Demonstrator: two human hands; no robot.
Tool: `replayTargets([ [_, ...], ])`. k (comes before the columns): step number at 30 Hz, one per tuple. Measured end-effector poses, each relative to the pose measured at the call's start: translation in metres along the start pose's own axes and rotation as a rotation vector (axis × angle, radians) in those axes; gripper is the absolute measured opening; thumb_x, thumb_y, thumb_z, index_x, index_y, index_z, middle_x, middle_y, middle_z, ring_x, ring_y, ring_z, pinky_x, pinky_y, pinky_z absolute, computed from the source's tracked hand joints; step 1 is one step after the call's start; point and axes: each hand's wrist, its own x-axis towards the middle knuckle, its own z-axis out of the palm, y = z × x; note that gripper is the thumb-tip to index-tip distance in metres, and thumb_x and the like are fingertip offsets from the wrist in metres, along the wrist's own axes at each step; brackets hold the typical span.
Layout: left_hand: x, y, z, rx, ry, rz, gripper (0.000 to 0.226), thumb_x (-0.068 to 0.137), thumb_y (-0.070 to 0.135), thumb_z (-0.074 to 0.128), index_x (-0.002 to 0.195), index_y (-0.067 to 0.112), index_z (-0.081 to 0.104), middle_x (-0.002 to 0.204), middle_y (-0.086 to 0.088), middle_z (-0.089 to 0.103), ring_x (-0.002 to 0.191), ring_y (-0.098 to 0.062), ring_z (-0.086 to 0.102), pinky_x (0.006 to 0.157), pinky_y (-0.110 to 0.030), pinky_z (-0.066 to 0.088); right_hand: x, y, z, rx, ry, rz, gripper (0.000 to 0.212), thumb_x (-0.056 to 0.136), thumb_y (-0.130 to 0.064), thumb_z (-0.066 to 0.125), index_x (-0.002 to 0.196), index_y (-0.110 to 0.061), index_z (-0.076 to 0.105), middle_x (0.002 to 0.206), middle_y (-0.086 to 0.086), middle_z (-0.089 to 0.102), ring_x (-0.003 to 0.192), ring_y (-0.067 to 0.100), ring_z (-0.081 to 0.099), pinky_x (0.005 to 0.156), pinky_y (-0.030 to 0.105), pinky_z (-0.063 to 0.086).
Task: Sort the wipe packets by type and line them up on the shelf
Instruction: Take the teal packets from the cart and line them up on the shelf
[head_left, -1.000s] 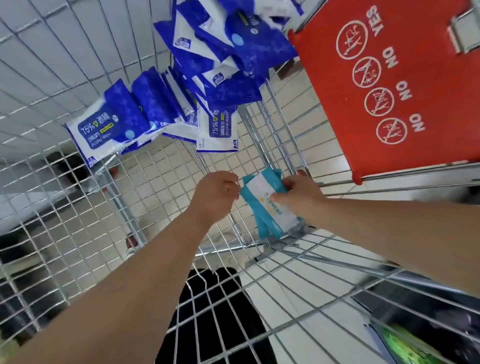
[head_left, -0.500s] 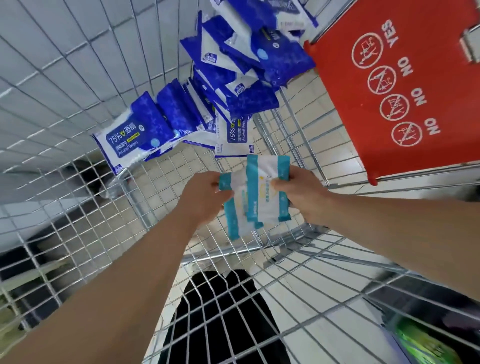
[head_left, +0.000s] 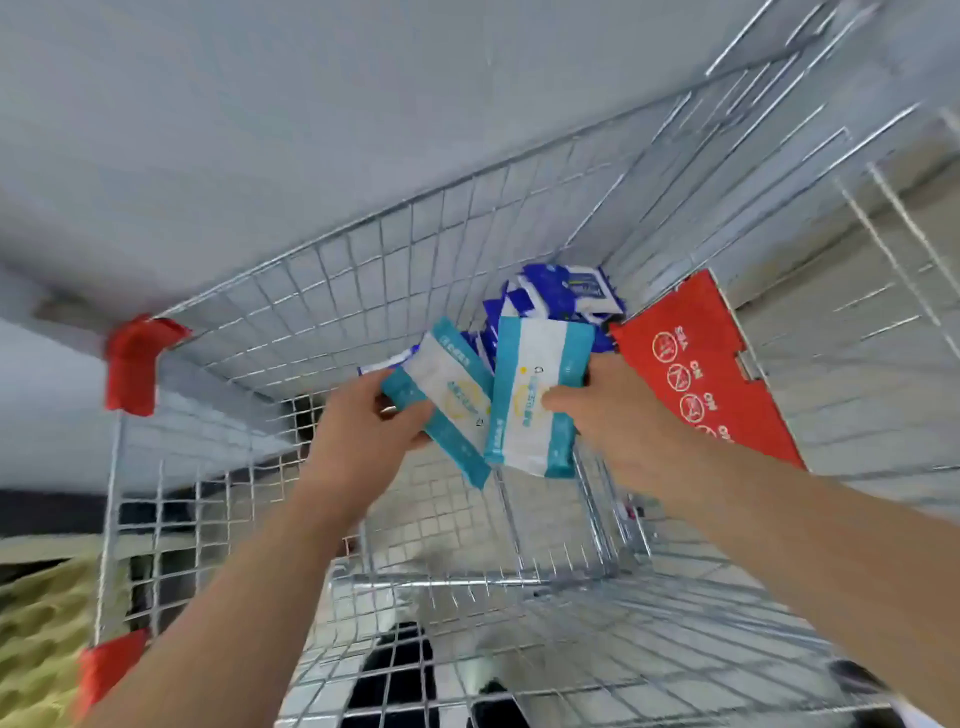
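Note:
Inside a wire shopping cart (head_left: 363, 270), my left hand (head_left: 363, 436) grips one teal-and-white wipe packet (head_left: 447, 400) by its left end. My right hand (head_left: 618, 415) grips a second teal-and-white wipe packet (head_left: 535, 395) by its right side. The two packets overlap a little, held above the cart floor. Behind them, a heap of blue-and-white wipe packets (head_left: 561, 296) lies in the cart's far corner, partly hidden by the held packets.
A red fold-down seat flap (head_left: 696, 374) with round pictograms stands to the right of my right hand. Red plastic corner bumpers (head_left: 135, 364) mark the cart's left rim. A grey surface (head_left: 260, 130) lies beyond the cart. Yellowish goods (head_left: 41, 634) show at lower left.
Both hands have lifted the teal packets up off the cart floor and spread them apart. The view has swung, so the blue heap now sits farther off behind the held packets.

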Motion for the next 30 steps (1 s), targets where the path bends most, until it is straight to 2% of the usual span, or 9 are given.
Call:
replayTargets([
  [3,-0.058,0.041,-0.030,-0.120,0.096,0.039,0.025,0.085,-0.007,0.060,0.093,0.016,0.063,0.093,-0.008,0.072,0.084,-0.021,0.073,0.067,-0.027,0.059,-0.052,-0.052,0.004,-0.103,-0.079,-0.133,0.029,0.073,-0.005,0.064,0.102,-0.005,0.066,0.100,0.009,0.072,0.093,0.025,0.068,0.084,0.039,0.056],
  [5,-0.098,0.065,-0.053,-0.180,0.155,0.059,0.028,0.085,-0.010,0.058,0.097,0.015,0.062,0.095,-0.009,0.072,0.085,-0.023,0.073,0.065,-0.027,0.060,-0.088,-0.088,0.010,-0.146,-0.116,-0.215,0.037,0.060,-0.021,0.067,0.095,-0.009,0.070,0.094,0.007,0.073,0.092,0.025,0.069,0.086,0.049,0.054],
  [7,-0.140,0.090,-0.079,-0.234,0.216,0.087,0.030,0.085,-0.011,0.055,0.098,0.015,0.062,0.094,-0.007,0.073,0.083,-0.022,0.073,0.064,-0.027,0.060,-0.123,-0.123,0.020,-0.162,-0.152,-0.281,0.023,0.063,-0.022,0.071,0.083,-0.012,0.072,0.089,0.007,0.074,0.089,0.026,0.070,0.084,0.052,0.055],
  [9,-0.182,0.109,-0.106,-0.284,0.271,0.112,0.028,0.087,-0.010,0.052,0.103,0.010,0.062,0.094,-0.007,0.074,0.083,-0.021,0.073,0.067,-0.026,0.059,-0.159,-0.156,0.034,-0.185,-0.201,-0.365,0.008,0.073,-0.017,0.071,0.081,-0.015,0.072,0.089,0.004,0.075,0.088,0.025,0.071,0.084,0.051,0.055],
  [12,-0.242,0.129,-0.150,-0.345,0.362,0.158,0.024,0.090,-0.006,0.050,0.108,0.006,0.062,0.099,-0.008,0.074,0.088,-0.020,0.073,0.075,-0.031,0.060,-0.212,-0.202,0.063,-0.229,-0.283,-0.512,0.010,0.081,-0.016,0.069,0.091,-0.017,0.071,0.094,0.003,0.074,0.089,0.022,0.071,0.086,0.050,0.055],
  [15,-0.301,0.139,-0.195,-0.429,0.478,0.204,0.022,0.092,-0.003,0.050,0.109,0.006,0.061,0.101,-0.009,0.074,0.090,-0.022,0.072,0.079,-0.037,0.059,-0.267,-0.239,0.102,-0.252,-0.368,-0.655,0.008,0.086,-0.014,0.065,0.091,-0.020,0.067,0.096,0.001,0.073,0.088,0.018,0.071,0.086,0.047,0.056],
  [21,-0.418,0.136,-0.290,-0.550,0.695,0.291,0.018,0.097,0.005,0.045,0.109,0.009,0.059,0.102,-0.008,0.073,0.090,-0.022,0.072,0.077,-0.037,0.059,-0.377,-0.282,0.206,-0.287,-0.492,-0.851,0.007,0.089,-0.019,0.064,0.096,-0.017,0.067,0.094,-0.001,0.073,0.087,0.017,0.070,0.081,0.047,0.057],
  [26,-0.519,0.111,-0.386,-0.611,0.844,0.342,0.023,0.093,0.018,0.059,0.112,0.006,0.059,0.102,-0.011,0.073,0.090,-0.024,0.072,0.073,-0.037,0.061,-0.478,-0.299,0.314,-0.300,-0.604,-0.969,0.009,0.091,-0.018,0.060,0.099,-0.018,0.065,0.096,-0.003,0.072,0.086,0.013,0.070,0.080,0.041,0.058],
  [30,-0.600,0.084,-0.462,-0.587,0.962,0.348,0.017,0.093,0.018,0.059,0.106,0.008,0.060,0.098,-0.010,0.074,0.087,-0.022,0.073,0.070,-0.035,0.061,-0.554,-0.300,0.401,-0.293,-0.677,-1.008,0.008,0.093,-0.020,0.057,0.097,-0.019,0.063,0.101,-0.004,0.071,0.087,0.012,0.068,0.077,0.034,0.058],
])
